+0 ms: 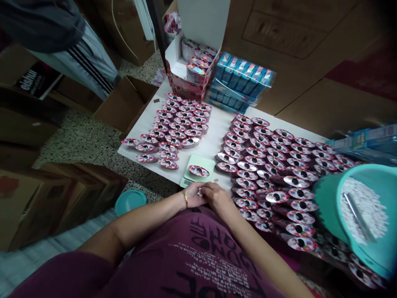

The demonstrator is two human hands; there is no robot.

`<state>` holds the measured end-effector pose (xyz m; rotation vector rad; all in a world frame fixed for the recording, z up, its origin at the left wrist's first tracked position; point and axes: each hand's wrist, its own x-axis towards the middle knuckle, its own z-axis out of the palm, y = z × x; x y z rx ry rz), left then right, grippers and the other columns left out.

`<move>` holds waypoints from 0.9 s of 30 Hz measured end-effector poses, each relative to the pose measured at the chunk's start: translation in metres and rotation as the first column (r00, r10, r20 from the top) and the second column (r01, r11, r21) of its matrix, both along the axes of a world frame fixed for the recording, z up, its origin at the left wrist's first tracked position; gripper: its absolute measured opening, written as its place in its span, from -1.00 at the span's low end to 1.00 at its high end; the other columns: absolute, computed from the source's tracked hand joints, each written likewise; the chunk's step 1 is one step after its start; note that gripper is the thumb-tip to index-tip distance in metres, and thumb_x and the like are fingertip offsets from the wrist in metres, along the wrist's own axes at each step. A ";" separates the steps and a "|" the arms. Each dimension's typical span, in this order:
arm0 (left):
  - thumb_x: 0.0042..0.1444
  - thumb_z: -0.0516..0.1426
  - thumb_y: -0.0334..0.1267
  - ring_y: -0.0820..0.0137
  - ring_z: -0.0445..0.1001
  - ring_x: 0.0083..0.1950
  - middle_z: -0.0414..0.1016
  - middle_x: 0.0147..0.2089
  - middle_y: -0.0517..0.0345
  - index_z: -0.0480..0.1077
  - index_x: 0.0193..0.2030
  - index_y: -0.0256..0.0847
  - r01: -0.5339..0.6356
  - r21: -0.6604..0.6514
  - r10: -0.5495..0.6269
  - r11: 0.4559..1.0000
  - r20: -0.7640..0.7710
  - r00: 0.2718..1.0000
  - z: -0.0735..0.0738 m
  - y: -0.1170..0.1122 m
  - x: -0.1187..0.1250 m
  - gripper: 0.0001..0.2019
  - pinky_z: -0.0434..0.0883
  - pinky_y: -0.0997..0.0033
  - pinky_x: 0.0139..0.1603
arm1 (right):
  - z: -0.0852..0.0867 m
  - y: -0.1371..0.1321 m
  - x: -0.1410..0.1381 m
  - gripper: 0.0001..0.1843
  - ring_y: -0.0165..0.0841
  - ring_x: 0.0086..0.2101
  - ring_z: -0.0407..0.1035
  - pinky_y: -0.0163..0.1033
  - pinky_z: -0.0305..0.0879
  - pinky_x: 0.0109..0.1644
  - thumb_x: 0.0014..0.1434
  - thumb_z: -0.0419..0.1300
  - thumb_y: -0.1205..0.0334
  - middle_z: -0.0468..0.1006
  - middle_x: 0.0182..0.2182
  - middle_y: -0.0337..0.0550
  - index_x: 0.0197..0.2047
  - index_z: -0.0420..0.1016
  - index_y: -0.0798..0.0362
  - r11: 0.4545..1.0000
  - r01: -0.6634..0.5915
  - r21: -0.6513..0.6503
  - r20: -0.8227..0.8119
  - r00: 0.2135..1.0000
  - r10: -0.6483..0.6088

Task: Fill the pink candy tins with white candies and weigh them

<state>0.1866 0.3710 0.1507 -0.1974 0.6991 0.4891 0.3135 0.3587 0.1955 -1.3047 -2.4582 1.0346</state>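
My left hand [194, 194] and my right hand [218, 196] meet at the near edge of the white table [214, 136], fingers curled together around something small and white that I cannot make out. A gold bracelet sits on the left wrist. Just beyond the hands a small mint green scale [203, 163] carries one pink foil-topped cup [199, 170]. Rows of several similar pink cups [178, 126] lie to the left of the scale. A larger field of pink cups [269, 174] spreads to the right.
A teal bucket [328, 203] of small white pieces with a metal scoop stands at right. An open white box of cups [194, 62] and blue packs [242, 80] sit at the table's far end. Cardboard boxes [124, 103] and a teal lid [130, 200] lie on the floor left; another person's legs [80, 58] stand at upper left.
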 end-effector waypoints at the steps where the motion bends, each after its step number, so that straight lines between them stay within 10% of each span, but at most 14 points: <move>1: 0.04 0.07 -0.38 0.45 0.43 -0.42 0.43 -0.50 0.10 0.39 -0.36 -0.39 -0.031 -0.032 0.030 0.999 -0.027 0.999 -0.001 -0.001 -0.008 -0.89 0.35 0.45 -0.27 | -0.002 0.004 0.000 -0.72 -0.36 -0.26 0.32 -0.29 0.28 -0.21 0.13 -0.01 0.44 0.44 -0.26 -0.07 -0.17 0.44 0.07 1.000 -0.003 -0.017 -0.032 0.999 0.003; 11: 0.10 0.02 -0.44 0.45 0.46 -0.44 0.48 -0.45 -0.04 0.40 -0.40 -0.43 -0.210 0.022 0.204 0.977 -0.353 0.913 0.004 -0.006 -0.081 -0.84 0.36 0.56 -0.48 | -0.028 0.057 -0.024 -0.69 -0.34 -0.28 0.37 -0.29 0.26 -0.19 0.16 -0.04 0.40 0.47 -0.27 -0.03 -0.10 0.44 0.07 0.981 0.174 0.086 0.063 0.982 -0.180; 17: 0.09 0.03 -0.44 0.49 0.45 -0.46 0.46 -0.45 0.00 0.40 -0.39 -0.41 -0.271 0.037 0.263 0.962 -0.400 0.878 0.008 -0.004 -0.103 -0.86 0.32 0.61 -0.55 | -0.026 0.056 -0.011 -0.71 -0.34 -0.26 0.38 -0.26 0.28 -0.16 0.12 -0.03 0.38 0.51 -0.28 -0.09 -0.17 0.47 0.07 0.948 0.311 0.064 -0.154 0.942 -0.298; 27: 0.05 0.03 -0.49 0.50 0.44 -0.43 0.45 -0.43 0.00 0.41 -0.37 -0.40 -0.302 0.076 0.302 0.950 -0.460 0.835 0.011 -0.007 -0.112 -0.86 0.34 0.59 -0.47 | -0.023 0.053 -0.017 -0.64 -0.34 -0.17 0.35 -0.25 0.27 -0.07 0.16 -0.09 0.41 0.48 -0.17 -0.07 -0.06 0.41 0.07 0.980 0.187 0.073 -0.130 0.976 -0.177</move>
